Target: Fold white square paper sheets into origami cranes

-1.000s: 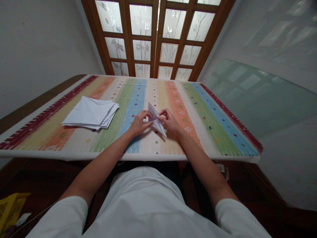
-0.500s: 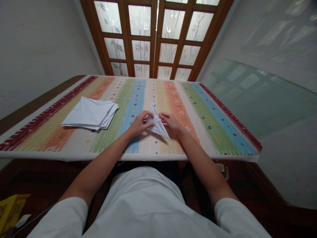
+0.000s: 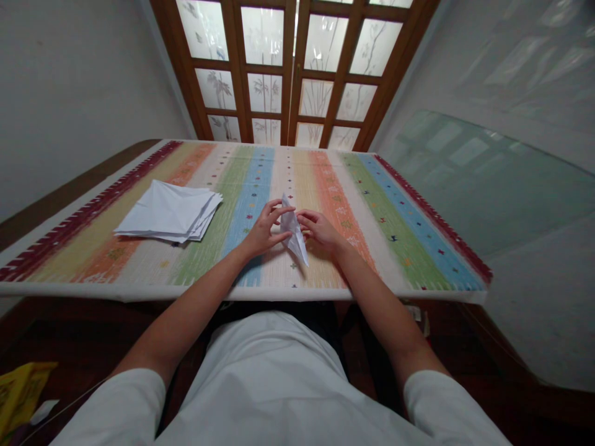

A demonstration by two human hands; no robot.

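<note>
A piece of folded white paper (image 3: 294, 237) stands tilted between my hands, just above the striped tablecloth (image 3: 251, 186), its lower point towards me. My left hand (image 3: 268, 230) has its thumb and fingertips on the paper's left face, with the fingers curved and a gap between thumb and index finger. From the other side my right hand (image 3: 320, 229) pinches the paper's right edge between thumb and fingers. The paper partly hides the fingertips of the right hand. To the left lies a stack of white paper sheets (image 3: 170, 210), slightly fanned out.
The table's near edge (image 3: 288, 294) runs in front of my body. Beyond the far edge stand wooden doors with glass panes (image 3: 264, 37). A glass panel (image 3: 483, 179) leans on the right wall. A yellow object (image 3: 23, 390) is low at the left.
The folded paper has turned to a steeper, narrower angle, and its lower tip has shifted left. My left fingers have spread a little. The stack has stayed put.
</note>
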